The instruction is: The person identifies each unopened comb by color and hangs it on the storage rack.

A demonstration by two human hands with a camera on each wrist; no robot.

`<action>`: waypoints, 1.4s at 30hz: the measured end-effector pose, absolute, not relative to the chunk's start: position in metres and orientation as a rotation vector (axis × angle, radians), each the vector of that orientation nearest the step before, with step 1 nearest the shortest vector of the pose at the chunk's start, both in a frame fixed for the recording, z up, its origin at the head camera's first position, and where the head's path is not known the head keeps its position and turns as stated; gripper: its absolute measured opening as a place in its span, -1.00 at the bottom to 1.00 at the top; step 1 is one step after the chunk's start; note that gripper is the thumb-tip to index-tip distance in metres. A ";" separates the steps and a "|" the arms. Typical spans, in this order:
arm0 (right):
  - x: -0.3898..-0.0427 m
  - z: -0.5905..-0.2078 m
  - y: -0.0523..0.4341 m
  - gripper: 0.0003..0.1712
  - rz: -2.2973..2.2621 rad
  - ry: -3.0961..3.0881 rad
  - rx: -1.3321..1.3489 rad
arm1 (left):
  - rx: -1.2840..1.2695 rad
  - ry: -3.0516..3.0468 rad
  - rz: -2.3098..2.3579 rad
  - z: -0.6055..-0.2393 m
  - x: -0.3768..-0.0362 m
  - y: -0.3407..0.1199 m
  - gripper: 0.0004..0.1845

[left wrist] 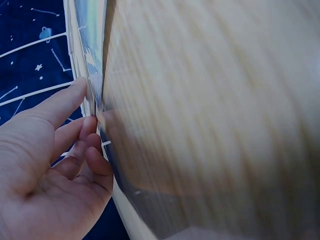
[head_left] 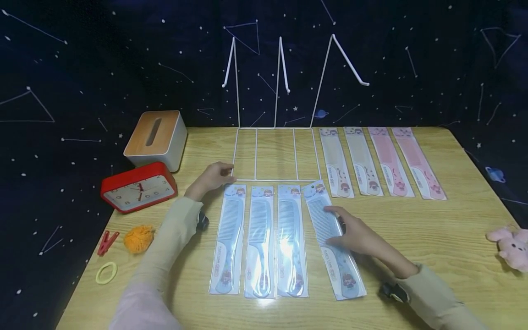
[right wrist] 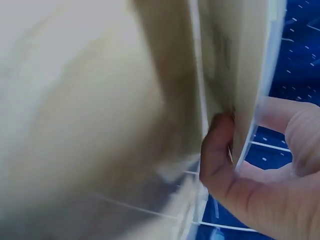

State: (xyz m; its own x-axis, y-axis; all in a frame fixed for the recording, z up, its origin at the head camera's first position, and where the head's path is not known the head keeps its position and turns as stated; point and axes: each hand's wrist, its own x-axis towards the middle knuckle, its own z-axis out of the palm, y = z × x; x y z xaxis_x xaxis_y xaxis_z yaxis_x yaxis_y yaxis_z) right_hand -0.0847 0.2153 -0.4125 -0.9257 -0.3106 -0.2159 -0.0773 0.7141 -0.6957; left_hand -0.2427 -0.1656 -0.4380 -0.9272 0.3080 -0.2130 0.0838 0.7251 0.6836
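Pinching the blue comb packet (head_left: pixel 334 238), the right hand (head_left: pixel 356 236) works while the left hand (head_left: pixel 212 176) lies relaxed by the wire rack (head_left: pixel 275 153).

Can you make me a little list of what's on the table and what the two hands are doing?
left hand: rests at the front left corner of the white wire rack
right hand: lies on the tilted blue comb
blue combs: four packaged, the other three in a straight row
pink and beige combs: four, right of the rack
left side: red clock, tissue box, orange ball
right edge: pink plush toy
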 end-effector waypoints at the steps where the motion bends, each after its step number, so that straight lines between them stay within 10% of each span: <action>1: -0.085 -0.408 0.216 -0.07 -1.054 2.603 -0.312 | 0.301 2.619 1.014 -0.437 -0.242 -0.166 -0.39; 24: -0.159 -0.292 0.095 -0.10 -1.690 2.359 -1.041 | 0.299 2.610 0.983 -0.436 -0.244 -0.167 -0.40; 42: -0.220 -0.300 0.063 -0.11 -1.614 2.439 -0.937 | 0.362 2.612 0.979 -0.433 -0.245 -0.167 -0.40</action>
